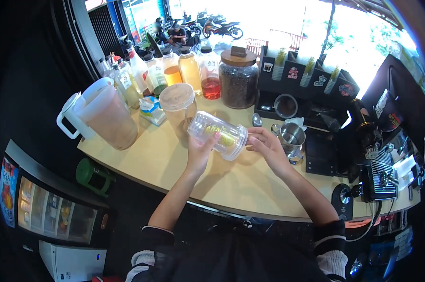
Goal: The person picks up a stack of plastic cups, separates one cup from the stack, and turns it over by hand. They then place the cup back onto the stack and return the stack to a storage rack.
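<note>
A clear plastic cup (229, 134) with yellow-green print lies tilted on its side in the air above the counter. It looks like a short stack nested together, with thick rims towards the right. My left hand (201, 151) is wrapped around it from below, near the base end, with the thumb over its side. My right hand (266, 144) has its fingers bent against the rim end. Just behind the cups stands a lidded clear tub (178, 105) with brownish contents. A steel pitcher (292, 135) sits right of my right hand.
Bottles of coloured syrup (190, 70) and a wooden-lidded jar of dark beans (239, 82) line the back. Two large pitchers (111, 117) stand left on the wooden counter (161, 160). A black cup organizer (299, 73) and an espresso machine (384, 174) occupy the right.
</note>
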Tool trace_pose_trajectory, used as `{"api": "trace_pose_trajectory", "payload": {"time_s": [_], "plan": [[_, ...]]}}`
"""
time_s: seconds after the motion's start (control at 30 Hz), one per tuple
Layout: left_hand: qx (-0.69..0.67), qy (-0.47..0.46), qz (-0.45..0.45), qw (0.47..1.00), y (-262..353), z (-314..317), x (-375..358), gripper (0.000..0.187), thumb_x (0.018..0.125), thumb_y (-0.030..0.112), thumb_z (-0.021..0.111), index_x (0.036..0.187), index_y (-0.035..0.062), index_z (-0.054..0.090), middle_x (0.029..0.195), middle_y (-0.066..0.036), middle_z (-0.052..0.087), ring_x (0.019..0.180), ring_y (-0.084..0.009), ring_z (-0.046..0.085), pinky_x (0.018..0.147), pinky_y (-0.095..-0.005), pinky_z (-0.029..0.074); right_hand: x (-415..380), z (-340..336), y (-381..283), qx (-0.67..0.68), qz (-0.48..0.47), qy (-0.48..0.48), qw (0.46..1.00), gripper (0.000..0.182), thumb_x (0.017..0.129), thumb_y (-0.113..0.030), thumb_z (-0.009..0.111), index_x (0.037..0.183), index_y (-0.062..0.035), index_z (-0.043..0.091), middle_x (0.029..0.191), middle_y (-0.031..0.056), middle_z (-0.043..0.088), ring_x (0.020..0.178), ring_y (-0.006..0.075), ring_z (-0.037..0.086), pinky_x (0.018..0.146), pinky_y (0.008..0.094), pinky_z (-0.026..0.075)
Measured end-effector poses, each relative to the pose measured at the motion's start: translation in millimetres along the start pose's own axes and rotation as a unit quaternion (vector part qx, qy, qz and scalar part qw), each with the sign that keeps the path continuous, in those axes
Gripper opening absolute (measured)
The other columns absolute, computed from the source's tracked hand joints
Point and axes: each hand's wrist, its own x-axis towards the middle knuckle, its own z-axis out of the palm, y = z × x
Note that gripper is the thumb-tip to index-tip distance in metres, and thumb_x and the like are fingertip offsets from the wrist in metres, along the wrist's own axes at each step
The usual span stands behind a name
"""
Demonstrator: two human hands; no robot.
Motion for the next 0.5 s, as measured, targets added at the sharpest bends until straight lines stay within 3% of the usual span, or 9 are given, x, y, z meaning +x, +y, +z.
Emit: {"api": "trace_pose_trajectory", "payload": {"time_s": [0.13, 0.2, 0.3, 0.4, 0.5], "plan": [[-0.061, -0.006, -0.006, 0.998, 2.9, 26.0, 2.4, 0.041, 0.086, 0.012, 0.064, 0.120, 0.0036, 0.042, 0.110, -0.007, 0.055, 0.100, -0.0135, 0.056, 0.086, -0.0305, 0.047, -5.9, -7.0, -24.6, 0.076, -0.006, 0.008, 0.997, 0.030, 0.093, -0.017, 0.054, 0.115, 0.0031, 0.052, 0.104, 0.0122, 0.064, 0.095, 0.0155, 0.062, 0.086, 0.0284, 0.048], [-0.061, -0.012, -0.007, 0.998, -0.6, 35.3, 2.6, 0.049, 0.091, 0.015, 0.056, 0.131, 0.0036, 0.031, 0.125, -0.013, 0.046, 0.115, -0.0226, 0.050, 0.094, -0.0385, 0.046, -9.5, -9.9, -33.8, 0.104, -0.001, 0.003, 0.995, 0.029, 0.093, -0.017, 0.054, 0.114, 0.0033, 0.054, 0.104, 0.0129, 0.065, 0.093, 0.0153, 0.062, 0.086, 0.0279, 0.049], [-0.157, -0.028, -0.009, 0.987, 4.6, 53.5, 0.9, 0.054, 0.090, 0.013, 0.056, 0.135, 0.0059, 0.026, 0.129, -0.015, 0.042, 0.118, -0.0255, 0.049, 0.096, -0.0438, 0.045, -15.2, -14.1, -46.2, 0.091, -0.018, 0.002, 0.996, 0.025, 0.093, -0.015, 0.055, 0.111, 0.0030, 0.055, 0.103, 0.0131, 0.065, 0.091, 0.0144, 0.063, 0.084, 0.0280, 0.051], [-0.123, -0.039, 0.069, 0.989, 25.5, 65.9, 3.7, 0.065, 0.085, 0.012, 0.063, 0.137, 0.0101, 0.025, 0.126, -0.012, 0.041, 0.115, -0.0209, 0.048, 0.091, -0.0382, 0.051, -21.0, -25.5, -58.3, 0.110, -0.045, 0.015, 0.993, 0.024, 0.092, -0.014, 0.055, 0.110, 0.0028, 0.055, 0.102, 0.0132, 0.066, 0.088, 0.0132, 0.063, 0.080, 0.0272, 0.052], [-0.031, -0.078, 0.046, 0.995, 27.2, 60.6, 11.3, 0.068, 0.083, 0.011, 0.065, 0.136, 0.0119, 0.024, 0.125, -0.011, 0.042, 0.115, -0.0212, 0.048, 0.088, -0.0387, 0.053, -28.4, -34.6, -73.5, 0.022, -0.071, 0.023, 0.997, 0.024, 0.093, -0.014, 0.055, 0.109, 0.0029, 0.055, 0.101, 0.0127, 0.066, 0.086, 0.0119, 0.063, 0.075, 0.0253, 0.051]]}}
